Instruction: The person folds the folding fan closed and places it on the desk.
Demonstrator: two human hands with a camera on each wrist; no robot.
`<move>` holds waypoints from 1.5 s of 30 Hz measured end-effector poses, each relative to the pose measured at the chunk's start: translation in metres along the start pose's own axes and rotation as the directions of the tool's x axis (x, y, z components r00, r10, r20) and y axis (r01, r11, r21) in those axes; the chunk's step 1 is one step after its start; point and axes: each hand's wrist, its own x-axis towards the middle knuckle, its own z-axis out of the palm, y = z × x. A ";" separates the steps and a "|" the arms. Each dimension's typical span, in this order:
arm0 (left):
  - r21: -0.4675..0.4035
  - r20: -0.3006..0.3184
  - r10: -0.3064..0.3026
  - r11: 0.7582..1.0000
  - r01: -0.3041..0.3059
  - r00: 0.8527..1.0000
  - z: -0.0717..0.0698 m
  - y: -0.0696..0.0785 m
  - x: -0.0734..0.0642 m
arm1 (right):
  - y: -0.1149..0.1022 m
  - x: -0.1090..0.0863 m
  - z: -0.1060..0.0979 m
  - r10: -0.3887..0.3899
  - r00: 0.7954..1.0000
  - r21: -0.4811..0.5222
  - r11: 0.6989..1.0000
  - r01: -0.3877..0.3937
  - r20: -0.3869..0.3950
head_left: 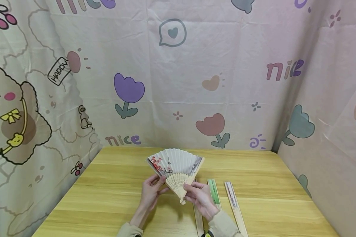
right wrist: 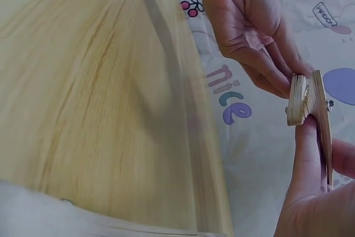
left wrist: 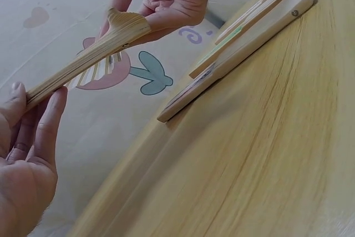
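Observation:
A folding fan (head_left: 178,164) is spread between both hands above the table, its pivot end pointing down toward the person. White fabric with red blossoms on dark branches covers its upper part; the pale wooden ribs below have cut-out patterns. My left hand (head_left: 152,191) pinches the fan's left outer rib between thumb and fingers. Close to the pivot, my right hand (head_left: 202,197) pinches the lower right ribs, thumb in front. In the left wrist view the fan's outer rib (left wrist: 83,62) shows edge-on between the hands. The right wrist view shows the stacked rib ends (right wrist: 299,101) and metal pivot.
On the wooden table (head_left: 112,184) lie folded fans to the right: one (head_left: 198,222) partly beneath the right hand, a green one (head_left: 213,191), and one with a greyish print (head_left: 232,195). A printed cloth backdrop (head_left: 178,65) hangs around the table's back and sides.

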 end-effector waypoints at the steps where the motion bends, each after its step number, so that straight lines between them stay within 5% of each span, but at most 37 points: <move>1: 0.005 -0.002 -0.005 1.000 0.005 1.000 0.000 0.000 0.000 | 0.000 0.000 0.000 -0.001 1.000 -0.001 1.000 0.001 0.000; 16: 0.068 -0.011 -0.067 0.995 0.068 0.998 0.002 0.003 -0.001 | 0.001 -0.002 -0.001 -0.013 1.000 -0.034 0.999 0.014 0.029; 33: 0.072 0.012 -0.040 0.997 0.039 0.999 0.001 0.002 -0.003 | -0.001 -0.003 -0.001 0.010 0.996 -0.046 0.999 -0.006 0.091; 36: 0.050 0.072 -0.012 0.999 0.008 0.997 -0.003 0.000 -0.002 | -0.001 -0.004 -0.002 0.011 0.995 -0.050 0.999 -0.006 0.099; 45: 0.069 0.026 -0.085 0.994 0.083 0.996 0.001 0.002 -0.002 | -0.001 -0.005 -0.003 0.016 0.993 -0.055 0.998 -0.009 0.120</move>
